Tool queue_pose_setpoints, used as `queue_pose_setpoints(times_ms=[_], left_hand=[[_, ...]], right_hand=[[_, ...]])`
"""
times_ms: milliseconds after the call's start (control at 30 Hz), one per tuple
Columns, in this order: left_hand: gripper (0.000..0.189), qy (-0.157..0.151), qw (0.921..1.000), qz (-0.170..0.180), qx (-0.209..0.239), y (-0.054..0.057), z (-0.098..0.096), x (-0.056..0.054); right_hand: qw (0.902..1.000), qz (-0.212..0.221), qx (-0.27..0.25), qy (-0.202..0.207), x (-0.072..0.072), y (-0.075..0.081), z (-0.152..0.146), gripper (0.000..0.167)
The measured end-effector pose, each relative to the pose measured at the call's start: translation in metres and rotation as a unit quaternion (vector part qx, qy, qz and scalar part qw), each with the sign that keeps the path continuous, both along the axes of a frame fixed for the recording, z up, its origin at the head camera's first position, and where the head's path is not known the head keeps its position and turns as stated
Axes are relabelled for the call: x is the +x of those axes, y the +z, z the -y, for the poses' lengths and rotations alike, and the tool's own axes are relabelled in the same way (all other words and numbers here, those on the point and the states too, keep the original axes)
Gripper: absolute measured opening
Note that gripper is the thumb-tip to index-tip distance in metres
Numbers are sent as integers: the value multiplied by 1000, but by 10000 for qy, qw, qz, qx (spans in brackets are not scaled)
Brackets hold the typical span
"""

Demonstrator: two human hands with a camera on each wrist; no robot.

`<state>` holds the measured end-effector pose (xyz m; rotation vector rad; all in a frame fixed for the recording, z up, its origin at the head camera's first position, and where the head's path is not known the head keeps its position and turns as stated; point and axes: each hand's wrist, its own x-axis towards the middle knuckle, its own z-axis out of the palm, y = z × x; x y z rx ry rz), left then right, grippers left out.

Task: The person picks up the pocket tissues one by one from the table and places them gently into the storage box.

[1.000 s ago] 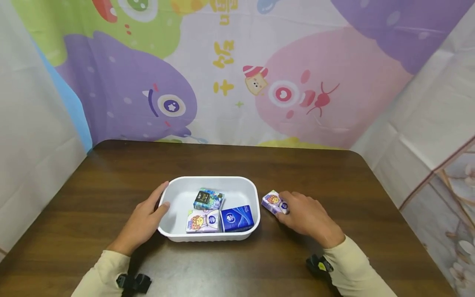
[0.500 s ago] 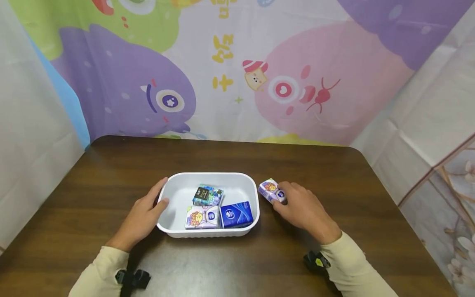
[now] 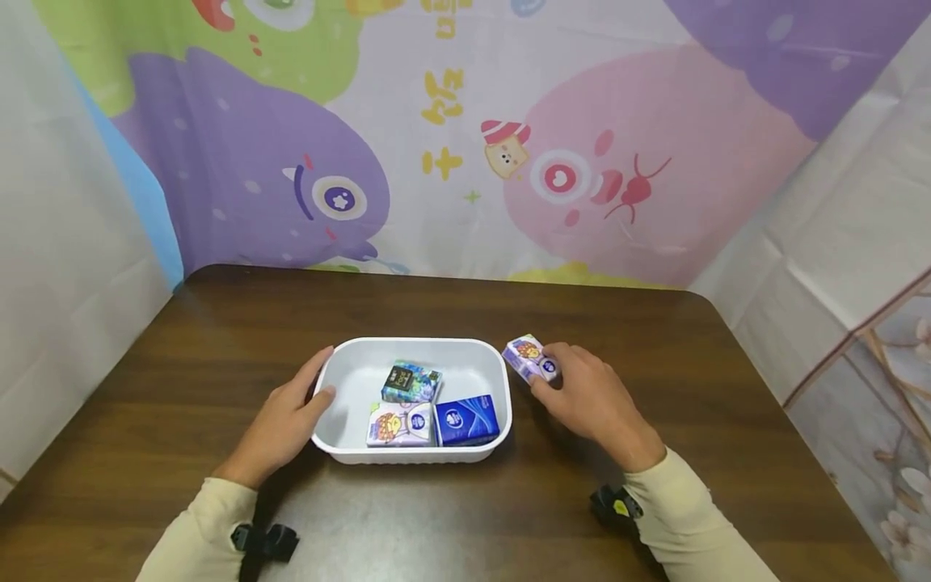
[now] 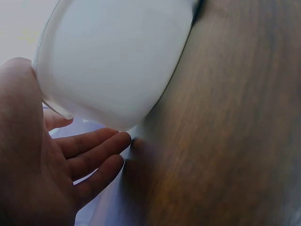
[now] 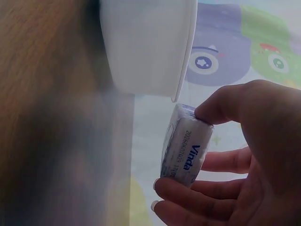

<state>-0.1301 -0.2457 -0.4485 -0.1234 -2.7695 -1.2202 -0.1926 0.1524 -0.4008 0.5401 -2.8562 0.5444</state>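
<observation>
A white plastic basin [image 3: 349, 346] stands mid-table in the head view. My left hand [image 3: 287, 420] holds its left end, thumb over the rim and extended fingers along the outer wall [image 4: 113, 56]. Inside lie a green-blue tissue pack [image 3: 411, 383], a lilac cartoon tissue pack [image 3: 398, 425] and a blue tissue pack [image 3: 466, 421]. My right hand [image 3: 592, 400] pinches another lilac tissue pack [image 3: 529, 358] between thumb and fingers, just off the basin's right end. The right wrist view shows this pack [image 5: 187, 146] tilted and apart from the basin, its end marked Vinda.
The brown wooden table [image 3: 451, 525] has rounded far corners. Behind it hangs a cartoon-printed cloth [image 3: 451, 218], with pale cloth [image 3: 836, 267] on the right side. Black cameras sit on both wrists, such as the left wrist camera [image 3: 265, 543].
My right hand has moved slightly away from me and to the left with the lilac tissue pack, which now appears raised near the basin's rim. The left hand keeps its place.
</observation>
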Motion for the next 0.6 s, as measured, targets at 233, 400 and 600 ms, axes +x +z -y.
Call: queue_pose_setpoints(times_ms=[233,400,600], left_hand=[[59,26,10000,27,23,-2,-1,0],[59,50,10000,29,59,-2,-1,-1],[59,89,10000,25,28,-2,0,0]], right_hand=[[9996,-190,-199,-27,0,2,4,48],[9992,-264,-291,19,-1,6,7,48],[9992,-251,-294,113,-1,12,15,48]])
